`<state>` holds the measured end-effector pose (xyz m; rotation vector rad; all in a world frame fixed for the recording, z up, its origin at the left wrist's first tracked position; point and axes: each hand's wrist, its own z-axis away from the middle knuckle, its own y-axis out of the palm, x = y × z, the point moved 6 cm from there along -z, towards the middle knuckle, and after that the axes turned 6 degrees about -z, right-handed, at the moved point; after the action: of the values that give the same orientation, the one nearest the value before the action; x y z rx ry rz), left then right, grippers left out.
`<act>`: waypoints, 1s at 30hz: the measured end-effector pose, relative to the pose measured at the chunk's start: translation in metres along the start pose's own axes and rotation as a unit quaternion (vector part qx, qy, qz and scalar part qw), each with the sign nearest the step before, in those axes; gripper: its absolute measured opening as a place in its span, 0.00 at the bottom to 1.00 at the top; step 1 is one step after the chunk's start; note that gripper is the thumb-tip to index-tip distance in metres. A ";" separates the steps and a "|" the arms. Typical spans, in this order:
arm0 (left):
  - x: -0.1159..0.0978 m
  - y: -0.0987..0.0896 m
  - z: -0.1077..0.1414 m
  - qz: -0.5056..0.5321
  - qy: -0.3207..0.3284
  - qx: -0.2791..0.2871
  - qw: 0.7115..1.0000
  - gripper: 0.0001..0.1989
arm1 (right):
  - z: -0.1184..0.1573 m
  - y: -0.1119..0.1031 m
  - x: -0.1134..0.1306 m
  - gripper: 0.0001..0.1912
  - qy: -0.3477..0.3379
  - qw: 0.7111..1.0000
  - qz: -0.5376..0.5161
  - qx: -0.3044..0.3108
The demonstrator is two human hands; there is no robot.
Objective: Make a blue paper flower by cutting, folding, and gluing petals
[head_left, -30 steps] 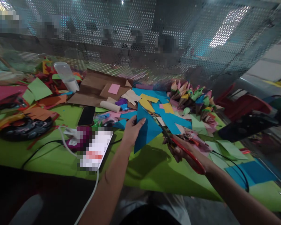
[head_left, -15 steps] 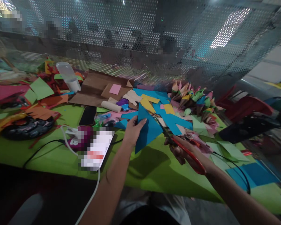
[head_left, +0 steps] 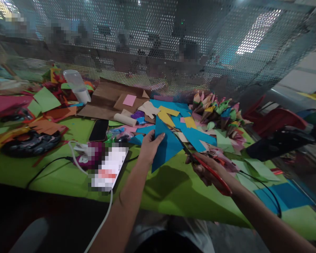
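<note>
Remotely, I'd tauten the sheet [head_left: 166,144] my left hand [head_left: 149,147] pinches and steady the scissors [head_left: 216,177] my right hand [head_left: 204,172] clasps just right of it.

Blue paper [head_left: 166,146] partly hides the left hand [head_left: 149,146], the right hand [head_left: 213,164] partly covers the scissors [head_left: 216,178], while blurring obscures the lit phone [head_left: 112,165].

The forearms [head_left: 130,196] are bare, the trousers [head_left: 202,233] pale, the top [head_left: 171,243] dark.
</note>
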<state>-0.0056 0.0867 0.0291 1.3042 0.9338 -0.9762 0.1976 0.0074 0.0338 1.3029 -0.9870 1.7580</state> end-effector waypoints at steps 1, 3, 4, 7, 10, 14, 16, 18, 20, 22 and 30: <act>0.000 0.000 0.000 0.000 -0.002 0.000 1.000 0.20 | 0.000 0.000 0.000 0.31 0.005 1.000 -0.003 -0.002; -0.001 0.000 0.000 -0.001 -0.005 0.001 1.000 0.20 | 0.000 0.000 0.000 0.31 0.015 1.000 -0.010 -0.004; -0.001 0.000 0.000 -0.002 -0.006 0.000 1.000 0.20 | -0.001 0.001 0.000 0.30 0.020 1.000 -0.011 -0.005; -0.001 0.000 0.000 -0.002 -0.006 -0.001 1.000 0.21 | -0.001 0.000 0.003 0.29 0.026 1.000 -0.004 -0.016; 0.000 0.000 0.000 -0.005 -0.002 -0.003 1.000 0.20 | -0.001 -0.001 0.004 0.28 0.023 0.999 0.014 -0.027; 0.000 0.000 0.000 -0.005 0.001 -0.002 1.000 0.20 | -0.001 -0.005 0.000 0.26 0.023 0.998 0.038 -0.040; 0.001 0.000 0.000 -0.005 0.000 0.000 1.000 0.20 | -0.002 -0.006 -0.002 0.26 0.023 0.998 0.044 -0.044; 0.001 0.000 0.000 -0.005 -0.003 -0.003 1.000 0.20 | -0.002 -0.007 -0.003 0.26 0.026 0.997 0.046 -0.050; 0.000 -0.001 0.000 -0.004 -0.005 -0.006 1.000 0.20 | -0.003 -0.008 -0.005 0.26 0.031 0.997 0.047 -0.056; 0.000 0.000 0.000 -0.002 -0.006 -0.007 1.000 0.20 | -0.003 -0.008 -0.005 0.26 0.035 0.996 0.053 -0.062; 0.000 -0.002 0.000 -0.002 -0.007 -0.009 1.000 0.21 | -0.003 -0.013 -0.011 0.23 0.037 0.995 0.066 -0.067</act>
<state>-0.0072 0.0863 0.0288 1.2787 0.9319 -0.9765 0.2100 0.0142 0.0249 1.1020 -1.1506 1.7926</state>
